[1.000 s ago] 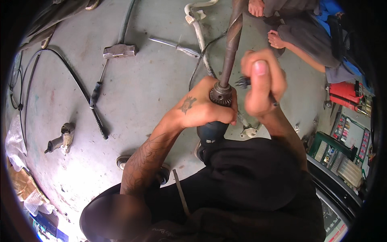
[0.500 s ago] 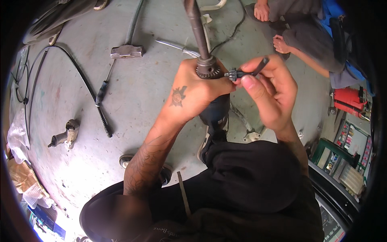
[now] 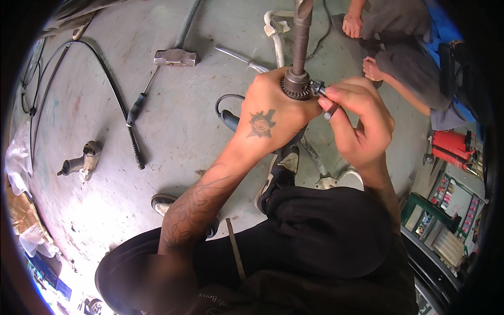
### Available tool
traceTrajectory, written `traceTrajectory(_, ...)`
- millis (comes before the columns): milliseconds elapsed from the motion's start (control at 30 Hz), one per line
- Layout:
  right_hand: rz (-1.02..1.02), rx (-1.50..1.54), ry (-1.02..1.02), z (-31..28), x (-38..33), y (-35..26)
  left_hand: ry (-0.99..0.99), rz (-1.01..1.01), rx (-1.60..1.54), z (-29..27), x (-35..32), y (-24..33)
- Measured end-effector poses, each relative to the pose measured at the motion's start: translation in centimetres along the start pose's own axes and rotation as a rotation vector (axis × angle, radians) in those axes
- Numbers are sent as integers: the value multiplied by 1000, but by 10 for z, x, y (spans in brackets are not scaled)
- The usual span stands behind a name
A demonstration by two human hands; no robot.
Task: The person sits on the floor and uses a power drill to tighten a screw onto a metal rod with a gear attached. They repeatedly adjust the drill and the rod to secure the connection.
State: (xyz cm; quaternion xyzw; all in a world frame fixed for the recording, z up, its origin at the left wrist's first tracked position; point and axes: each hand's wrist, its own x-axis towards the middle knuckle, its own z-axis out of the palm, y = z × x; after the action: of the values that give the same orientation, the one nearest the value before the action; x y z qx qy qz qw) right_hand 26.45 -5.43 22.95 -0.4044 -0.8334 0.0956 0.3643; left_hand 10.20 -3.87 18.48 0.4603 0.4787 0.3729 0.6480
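My left hand (image 3: 273, 113) is wrapped round the drill chuck (image 3: 296, 86), whose toothed ring shows above the fingers. A thick drill bit (image 3: 302, 42) stands up out of the chuck jaws. In my right hand (image 3: 363, 118), thumb and fingers pinch a chuck key (image 3: 324, 93). The key's small geared head meets the right side of the toothed ring; whether its teeth are fully engaged I cannot tell. Most of the drill's body is hidden behind my left hand and wrist. A dark blue grip (image 3: 229, 121) with a cord shows left of the wrist.
On the floor lie a sledgehammer (image 3: 176, 58), screwdrivers (image 3: 136, 109), a black cable (image 3: 100, 55), a metal joint part (image 3: 84, 161) and white-ended metal arms (image 3: 328, 182). Another person's hands (image 3: 353, 25) rest at the upper right. A red jack (image 3: 451, 147) and a green toolbox (image 3: 428, 210) stand at right.
The chuck and both hands sit further right in view, and the bit is more upright. My right hand has turned the key, its crossbar now pointing downward. The blue grip has come into sight.
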Motion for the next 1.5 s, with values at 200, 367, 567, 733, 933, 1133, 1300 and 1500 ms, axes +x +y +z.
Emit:
traceTrajectory(200,-164,-58,-27,1,5,0,51,-22,97,0,3,-3)
traceTrajectory(367,-268,-178,-81,0,12,4,79,-11,207,-1,5,-4)
traceTrajectory(567,-259,-195,-81,6,14,13,133,-22,280,0,6,-4)
traceTrajectory(733,91,-147,-49,19,2,-7,217,-20,363,5,6,-14)
traceTrajectory(933,656,338,81,36,-13,-7,236,26,472,5,11,-27)
traceTrajectory(1133,936,833,76,36,-7,9,227,-53,402,3,12,-22)
traceTrajectory(1300,791,779,-69,20,2,9,86,-9,155,-11,15,-31)
traceTrajectory(1500,365,343,-93,-2,10,7,-432,53,-275,-49,20,-31)
